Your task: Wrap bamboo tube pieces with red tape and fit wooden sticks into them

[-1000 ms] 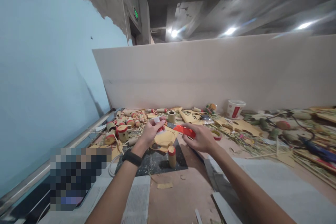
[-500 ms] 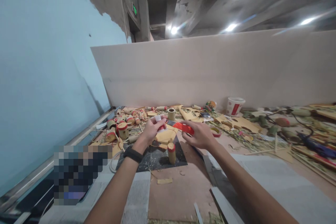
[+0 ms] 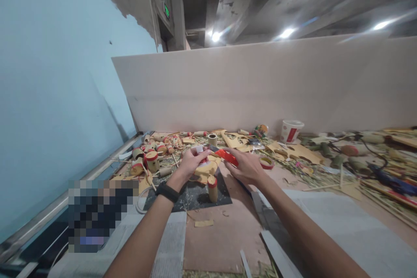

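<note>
Your left hand (image 3: pixel 189 165) has shifted slightly right since half a second ago, bringing its fingertips closer to the orange-handled utility knife (image 3: pixel 230 158). Its thumb and fingers pinch a small white-and-red piece (image 3: pixel 199 150), partly hidden by them, above the yellow sheet (image 3: pixel 200 177) at the black mat (image 3: pixel 192 197). Your right hand (image 3: pixel 248 168) keeps its fingers wrapped around the knife's handle, blade toward your left fingertips; whether blade and piece touch, I cannot tell. The red-rimmed bamboo cylinder (image 3: pixel 213 191) still stands upright on the mat, nearer you.
</note>
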### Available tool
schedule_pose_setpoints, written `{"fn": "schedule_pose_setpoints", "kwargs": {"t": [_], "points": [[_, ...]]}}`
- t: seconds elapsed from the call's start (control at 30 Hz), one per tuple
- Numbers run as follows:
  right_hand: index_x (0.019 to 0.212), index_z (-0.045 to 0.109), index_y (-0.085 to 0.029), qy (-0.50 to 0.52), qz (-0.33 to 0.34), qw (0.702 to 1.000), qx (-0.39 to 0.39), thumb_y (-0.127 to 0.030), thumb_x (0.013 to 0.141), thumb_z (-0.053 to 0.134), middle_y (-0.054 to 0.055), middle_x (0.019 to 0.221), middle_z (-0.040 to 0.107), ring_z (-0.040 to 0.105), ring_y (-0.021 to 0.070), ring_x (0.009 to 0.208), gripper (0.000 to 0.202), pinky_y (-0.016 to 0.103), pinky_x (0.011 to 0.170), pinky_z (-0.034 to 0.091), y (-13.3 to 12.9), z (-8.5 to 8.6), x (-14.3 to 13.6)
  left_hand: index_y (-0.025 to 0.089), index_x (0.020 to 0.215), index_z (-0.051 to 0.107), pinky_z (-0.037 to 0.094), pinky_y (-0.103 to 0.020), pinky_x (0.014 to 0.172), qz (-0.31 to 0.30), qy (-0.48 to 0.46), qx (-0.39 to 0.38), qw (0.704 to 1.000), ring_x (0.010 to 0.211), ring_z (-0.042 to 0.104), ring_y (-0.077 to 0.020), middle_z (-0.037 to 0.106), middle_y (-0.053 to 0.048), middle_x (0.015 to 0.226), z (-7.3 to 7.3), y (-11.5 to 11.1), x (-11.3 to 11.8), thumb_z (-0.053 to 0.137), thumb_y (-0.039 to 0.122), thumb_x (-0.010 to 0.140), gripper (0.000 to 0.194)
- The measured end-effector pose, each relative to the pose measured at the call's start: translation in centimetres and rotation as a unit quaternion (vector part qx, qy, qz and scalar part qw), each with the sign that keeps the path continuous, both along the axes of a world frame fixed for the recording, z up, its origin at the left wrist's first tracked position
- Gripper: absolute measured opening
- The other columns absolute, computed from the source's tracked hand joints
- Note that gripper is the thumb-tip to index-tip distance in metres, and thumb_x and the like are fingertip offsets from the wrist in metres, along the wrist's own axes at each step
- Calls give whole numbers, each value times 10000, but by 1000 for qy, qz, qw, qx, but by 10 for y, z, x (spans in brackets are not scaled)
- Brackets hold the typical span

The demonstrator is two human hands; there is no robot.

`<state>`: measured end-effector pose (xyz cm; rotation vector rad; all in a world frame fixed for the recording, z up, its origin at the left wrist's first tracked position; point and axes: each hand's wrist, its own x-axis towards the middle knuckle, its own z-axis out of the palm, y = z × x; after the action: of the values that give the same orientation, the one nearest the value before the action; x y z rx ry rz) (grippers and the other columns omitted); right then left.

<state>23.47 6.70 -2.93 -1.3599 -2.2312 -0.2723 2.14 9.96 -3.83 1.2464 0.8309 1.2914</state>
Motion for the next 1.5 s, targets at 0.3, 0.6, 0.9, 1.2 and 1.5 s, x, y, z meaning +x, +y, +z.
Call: {"fn": "schedule_pose_setpoints", "kwargs": {"t": [0.3, 0.6, 0.9, 1.2, 1.5], "points": [[1181, 604, -259, -63, -120, 990, 24, -504, 1030, 366, 41, 912, 778, 715, 251, 750, 373, 290, 551, 255, 1, -9, -21, 155, 591, 566, 328, -204, 480, 50, -22, 30, 998, 445, 421, -62, 505, 49, 475, -5, 6, 5, 823, 489, 617, 422], [1164, 616, -260, -59, -140, 987, 50, -491, 1034, 354, 47, 999, 774, 703, 225, 728, 373, 293, 555, 247, 5, -22, -20, 177, 659, 520, 264, -182, 433, 58, -68, 13, 996, 398, 363, -41, 417, 94, 452, -8, 5, 9, 817, 467, 614, 418], [1150, 642, -248, -13, -103, 994, 34, -493, 1006, 393, 75, 898, 760, 657, 222, 686, 378, 283, 553, 234, 14, -20, 12, 168, 641, 538, 251, -184, 418, 55, -66, 8, 996, 400, 367, -36, 390, 97, 467, -6, 4, 13, 843, 446, 572, 418], [1139, 662, -197, 58, -165, 983, 48, -515, 977, 404, 92, 770, 724, 634, 238, 670, 440, 276, 556, 262, 25, -13, 50, 182, 611, 501, 259, -185, 418, 84, -49, 12, 995, 388, 361, -40, 408, 95, 444, -4, 10, -6, 825, 493, 564, 452], [801, 591, -204, 228, -33, 971, -68, -606, 920, 476, 19, 666, 613, 534, 173, 602, 435, 263, 552, 302, 14, -14, -9, 156, 604, 597, 303, -198, 452, 55, 33, 60, 996, 421, 403, -62, 485, 53, 446, -12, 1, 14, 774, 493, 668, 385]]}}
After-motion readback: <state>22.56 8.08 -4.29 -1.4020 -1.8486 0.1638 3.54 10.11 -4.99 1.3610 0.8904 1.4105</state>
